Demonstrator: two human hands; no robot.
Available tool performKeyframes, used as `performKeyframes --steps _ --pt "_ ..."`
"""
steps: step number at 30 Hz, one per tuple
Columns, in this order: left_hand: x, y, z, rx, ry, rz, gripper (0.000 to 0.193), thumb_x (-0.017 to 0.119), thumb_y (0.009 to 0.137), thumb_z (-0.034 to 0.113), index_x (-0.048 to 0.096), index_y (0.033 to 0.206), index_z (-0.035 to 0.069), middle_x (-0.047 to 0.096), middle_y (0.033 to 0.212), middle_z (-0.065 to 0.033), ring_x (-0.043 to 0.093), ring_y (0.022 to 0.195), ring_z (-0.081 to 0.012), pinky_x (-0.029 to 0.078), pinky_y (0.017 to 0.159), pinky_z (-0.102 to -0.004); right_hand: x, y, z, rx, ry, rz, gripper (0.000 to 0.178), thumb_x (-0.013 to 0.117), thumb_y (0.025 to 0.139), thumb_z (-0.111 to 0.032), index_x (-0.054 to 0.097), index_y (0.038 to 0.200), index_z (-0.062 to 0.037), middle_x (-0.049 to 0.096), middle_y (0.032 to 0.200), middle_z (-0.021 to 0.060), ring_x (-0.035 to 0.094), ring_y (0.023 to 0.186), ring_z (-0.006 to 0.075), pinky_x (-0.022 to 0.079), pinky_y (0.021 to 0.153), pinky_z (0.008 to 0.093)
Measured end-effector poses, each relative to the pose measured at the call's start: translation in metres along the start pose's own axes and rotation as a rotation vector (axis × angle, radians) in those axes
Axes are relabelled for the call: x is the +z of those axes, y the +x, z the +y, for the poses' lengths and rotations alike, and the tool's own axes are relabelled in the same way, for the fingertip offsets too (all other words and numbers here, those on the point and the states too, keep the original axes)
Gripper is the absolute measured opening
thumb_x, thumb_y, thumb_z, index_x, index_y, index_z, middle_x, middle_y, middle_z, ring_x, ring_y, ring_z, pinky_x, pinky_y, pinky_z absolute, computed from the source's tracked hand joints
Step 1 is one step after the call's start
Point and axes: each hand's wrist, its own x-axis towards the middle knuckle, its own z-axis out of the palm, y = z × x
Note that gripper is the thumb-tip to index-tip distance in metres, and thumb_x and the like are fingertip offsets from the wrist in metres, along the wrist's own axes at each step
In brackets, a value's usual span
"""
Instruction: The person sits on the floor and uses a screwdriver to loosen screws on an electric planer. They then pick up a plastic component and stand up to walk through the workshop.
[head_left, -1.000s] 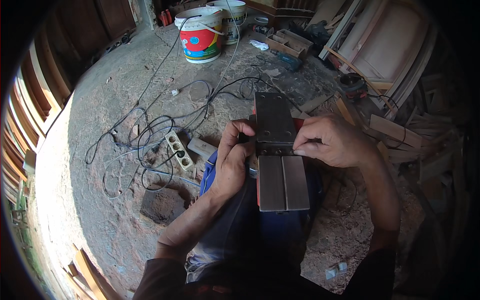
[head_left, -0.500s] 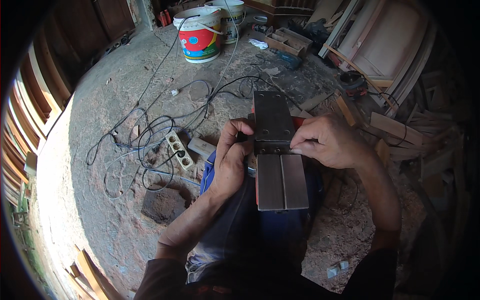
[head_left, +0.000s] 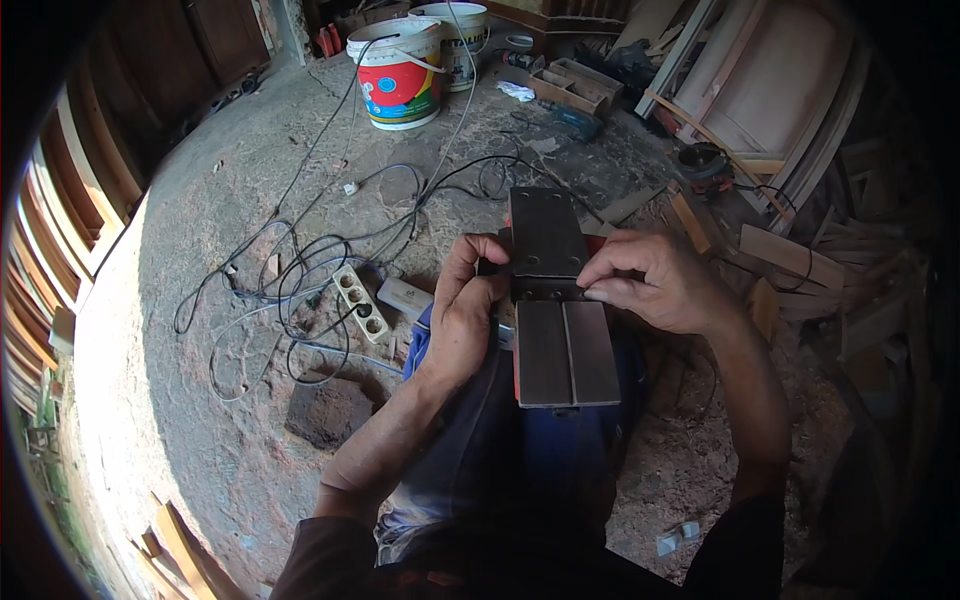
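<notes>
An electric planer [head_left: 545,232] lies upside down over my lap, its flat metal sole facing up. The near sole plate [head_left: 568,355] has a lengthwise groove. Between the two plates sits the dark cutter drum [head_left: 556,290] with a row of small bolts. My left hand [head_left: 463,310] is closed at the planer's left side, thumb and curled forefinger at the drum's end. On the opposite side my right hand [head_left: 650,280] pinches at the drum's right end with thumb and forefinger. Whether a small part sits between those fingertips is hidden.
Tangled cables and a white power strip [head_left: 360,303] lie on the floor to the left, near a dark block [head_left: 328,412]. Paint buckets [head_left: 397,85] stand ahead. A drill [head_left: 570,118], a wooden box [head_left: 575,85] and a red-and-black power tool [head_left: 704,168] are farther right, beside wood scraps [head_left: 790,258].
The near end of the planer has shifted slightly up in the picture. Both hands keep their places at the drum's ends, with the right fingers moved only a little.
</notes>
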Motion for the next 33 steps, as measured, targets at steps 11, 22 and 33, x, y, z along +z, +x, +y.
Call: performKeyframes --steps 11,22,33 --pt "0.000 0.001 -0.005 0.016 -0.024 0.022 0.019 0.043 0.085 -0.001 0.050 0.101 0.006 0.053 0.090 0.0003 0.041 0.076 -0.0054 0.035 0.071 -0.0209 -0.008 0.022 -0.013 0.001 -0.137 -0.156 0.009 0.068 0.081 -0.008 0.071 0.088 -0.0039 0.067 0.081 0.0111 0.067 0.078 0.0260 0.050 0.070 0.0374" --pt "-0.002 0.002 -0.007 -0.005 -0.030 0.032 0.019 0.043 0.084 -0.001 0.050 0.101 0.007 0.052 0.088 0.0012 0.040 0.076 -0.0046 0.034 0.068 -0.0215 -0.010 0.046 -0.037 0.102 -0.416 -0.342 0.008 0.062 0.075 -0.005 0.069 0.079 -0.0030 0.069 0.074 0.0132 0.069 0.075 0.0287 0.051 0.069 0.0388" --pt "-0.001 0.013 -0.001 -0.112 -0.198 0.023 0.019 0.047 0.081 -0.004 0.056 0.095 0.006 0.057 0.098 -0.0042 0.055 0.087 -0.0128 0.046 0.081 -0.0259 0.023 -0.010 0.023 0.018 0.176 0.333 0.014 0.058 0.093 -0.009 0.068 0.097 0.0002 0.062 0.079 0.0039 0.055 0.066 0.0095 0.044 0.061 0.0262"
